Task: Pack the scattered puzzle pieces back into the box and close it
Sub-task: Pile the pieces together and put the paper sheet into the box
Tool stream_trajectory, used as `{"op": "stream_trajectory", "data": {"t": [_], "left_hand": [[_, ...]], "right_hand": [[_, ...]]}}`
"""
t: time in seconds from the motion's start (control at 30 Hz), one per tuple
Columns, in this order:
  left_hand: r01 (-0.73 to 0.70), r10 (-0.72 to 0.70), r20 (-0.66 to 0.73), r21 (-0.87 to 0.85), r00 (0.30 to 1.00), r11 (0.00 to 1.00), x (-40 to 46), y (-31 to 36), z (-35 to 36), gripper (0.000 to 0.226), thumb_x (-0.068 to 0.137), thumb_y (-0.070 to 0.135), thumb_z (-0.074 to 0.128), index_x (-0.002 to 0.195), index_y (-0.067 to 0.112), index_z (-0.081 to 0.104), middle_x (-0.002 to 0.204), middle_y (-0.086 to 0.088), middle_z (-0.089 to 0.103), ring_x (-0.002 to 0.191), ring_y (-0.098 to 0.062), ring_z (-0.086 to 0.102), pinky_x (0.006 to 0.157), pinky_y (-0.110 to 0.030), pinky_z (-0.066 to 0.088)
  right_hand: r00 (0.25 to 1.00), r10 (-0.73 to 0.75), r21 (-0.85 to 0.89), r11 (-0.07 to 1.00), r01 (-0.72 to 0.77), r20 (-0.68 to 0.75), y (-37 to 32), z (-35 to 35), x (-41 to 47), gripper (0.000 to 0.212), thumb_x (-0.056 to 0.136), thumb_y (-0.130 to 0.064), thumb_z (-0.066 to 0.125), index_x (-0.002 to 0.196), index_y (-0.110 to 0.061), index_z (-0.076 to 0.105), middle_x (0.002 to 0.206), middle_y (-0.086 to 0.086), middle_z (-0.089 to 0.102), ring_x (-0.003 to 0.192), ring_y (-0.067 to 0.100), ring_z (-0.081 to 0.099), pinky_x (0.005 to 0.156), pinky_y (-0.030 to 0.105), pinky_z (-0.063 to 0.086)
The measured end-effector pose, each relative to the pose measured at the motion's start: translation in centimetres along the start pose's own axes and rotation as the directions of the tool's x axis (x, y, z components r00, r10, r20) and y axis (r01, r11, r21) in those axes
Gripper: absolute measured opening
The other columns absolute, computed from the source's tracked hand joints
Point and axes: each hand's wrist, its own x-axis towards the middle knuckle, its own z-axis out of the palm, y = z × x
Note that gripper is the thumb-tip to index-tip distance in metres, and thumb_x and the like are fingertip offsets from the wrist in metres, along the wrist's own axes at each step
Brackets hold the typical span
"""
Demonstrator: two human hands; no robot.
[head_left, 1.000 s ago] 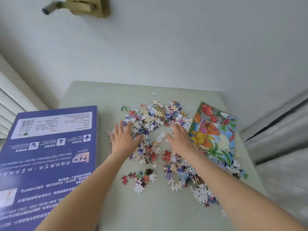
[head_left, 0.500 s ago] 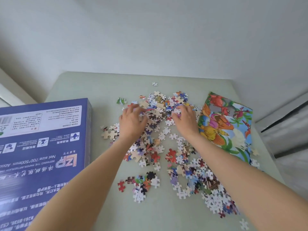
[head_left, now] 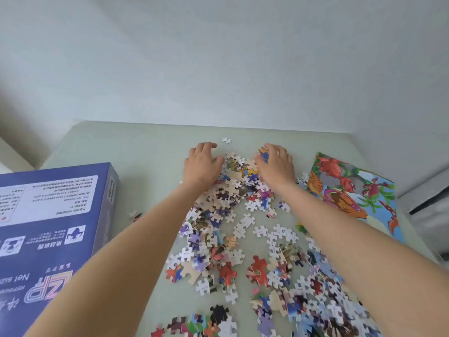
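Observation:
Loose puzzle pieces [head_left: 238, 242] lie scattered over the middle and near right of the pale green table [head_left: 136, 147]. My left hand [head_left: 202, 164] and my right hand [head_left: 275, 164] rest at the far end of the heap, fingers curled, cupping a mound of pieces [head_left: 239, 171] between them. A blue puzzle box [head_left: 53, 215] with white print lies flat on the left, printed side up. One single piece [head_left: 226, 140] sits alone beyond my hands.
A colourful picture sheet [head_left: 352, 193] with birds lies flat at the right edge of the table. A white wall rises right behind the table. The strip of table between the box and the pieces is bare.
Both hands have slid farther away across the pile to its far end and curled around the pieces there. The view has tilted down and closer.

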Motion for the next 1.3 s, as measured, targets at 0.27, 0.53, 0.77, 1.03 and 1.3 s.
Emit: {"op": "stream_trajectory", "data": {"t": [0.27, 0.53, 0.77, 1.03, 1.3], "left_hand": [[-0.211, 0.100, 0.406, 0.240, 0.908, 0.948, 4.5, 1.4, 2.2, 0.053, 0.098, 0.027, 0.018, 0.149, 0.030, 0.006, 0.157, 0.014, 0.002, 0.145, -0.010, -0.005, 0.109, -0.061, -0.012], [-0.118, 0.160, 0.196, -0.211, 0.967, 0.970, -4.5, 0.8, -0.6, 0.043, 0.085, 0.028, 0.032, 0.116, 0.021, 0.061, 0.117, 0.000, 0.066, 0.113, -0.018, 0.056, 0.101, -0.036, 0.040], [0.086, -0.101, -0.055, -0.224, 0.993, 0.971, -9.3, -2.4, -4.5, 0.036, 0.089, 0.033, 0.035, 0.115, 0.029, 0.060, 0.121, -0.010, 0.061, 0.117, -0.024, 0.053, 0.103, -0.043, 0.036], [0.183, -0.185, 0.103, 0.031, 0.977, 0.983, -7.3, -4.4, -3.3, 0.055, 0.098, 0.044, 0.024, 0.149, 0.028, 0.011, 0.158, 0.006, 0.004, 0.146, -0.012, -0.006, 0.116, -0.038, -0.006], [0.151, -0.085, 0.135, -0.614, 0.987, 0.775, -8.0, -0.6, -3.2, 0.042, 0.099, 0.019, 0.032, 0.141, 0.018, 0.036, 0.143, 0.002, 0.042, 0.123, -0.009, 0.046, 0.094, -0.020, 0.034]], "right_hand": [[0.963, -0.210, -0.101, 0.968, 0.229, 0.171, 0.3, 1.6, 1.2, 0.045, 0.100, -0.037, 0.030, 0.143, -0.024, 0.032, 0.155, 0.000, 0.021, 0.144, 0.021, 0.013, 0.115, 0.039, 0.012], [0.967, -0.236, 0.113, 0.968, 0.225, 0.093, 0.7, 1.0, -6.4, 0.046, 0.095, -0.034, 0.046, 0.140, -0.030, 0.037, 0.134, -0.006, 0.052, 0.118, 0.016, 0.053, 0.100, 0.034, 0.040], [0.985, -0.175, 0.135, 0.975, 0.175, -0.009, -1.1, -0.6, -7.9, 0.033, 0.095, -0.036, 0.042, 0.120, -0.022, 0.058, 0.124, -0.004, 0.059, 0.116, 0.016, 0.052, 0.095, 0.033, 0.039], [0.929, -0.138, 0.027, 0.990, 0.137, 0.342, -4.2, 2.9, -1.8, 0.060, 0.097, -0.052, 0.027, 0.149, -0.032, 0.007, 0.159, 0.001, -0.005, 0.146, 0.021, -0.007, 0.117, 0.039, 0.001], [0.823, -0.379, 0.095, 0.922, 0.375, 0.423, -5.3, 3.0, -4.9, 0.047, 0.101, -0.038, 0.023, 0.144, -0.022, 0.032, 0.156, -0.001, 0.019, 0.145, 0.016, 0.013, 0.117, 0.033, 0.009]]}}
